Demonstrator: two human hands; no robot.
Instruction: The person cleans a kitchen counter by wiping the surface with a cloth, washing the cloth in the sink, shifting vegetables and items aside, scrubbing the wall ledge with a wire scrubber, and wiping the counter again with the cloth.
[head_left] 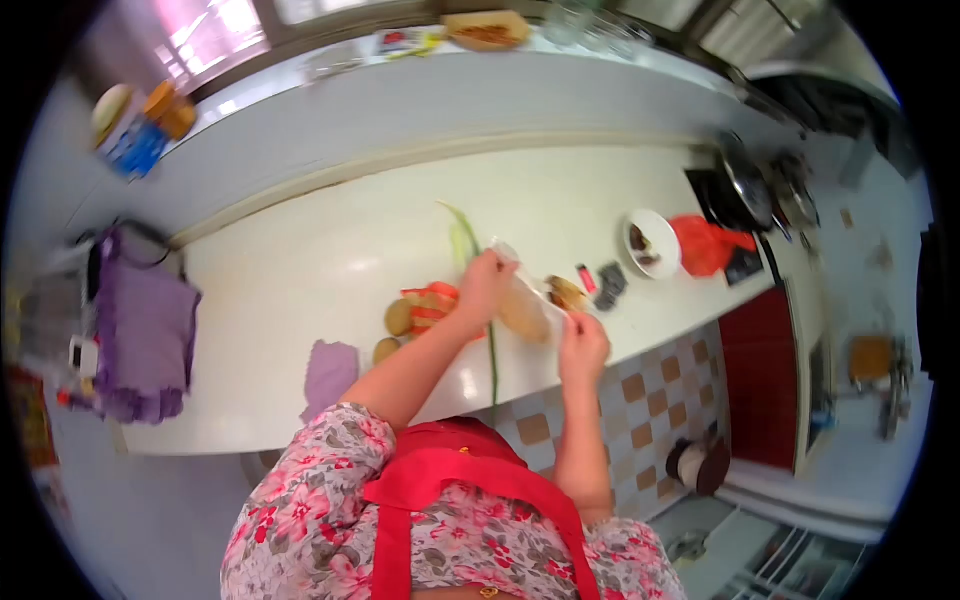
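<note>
My left hand (485,282) is closed on the upper left edge of a clear plastic bag (522,305). The bag's right edge is pinched in my right hand (583,348). Something light brown shows inside the bag, which hangs stretched between both hands over the white counter (270,290). A long green stalk (492,370) lies behind and below my left hand. Just left of that hand are a red-orange net or wrapper (430,305) and round brownish items (398,318). Right of the bag sits a small brown and yellowish item (567,293).
A purple cloth (331,374) lies at the counter's front left. Farther right are a small red object (586,278), dark grey lumps (610,285), a white bowl (650,244), a red plastic bag (705,246) and a dark pan (745,190). A ledge (350,65) runs along the back.
</note>
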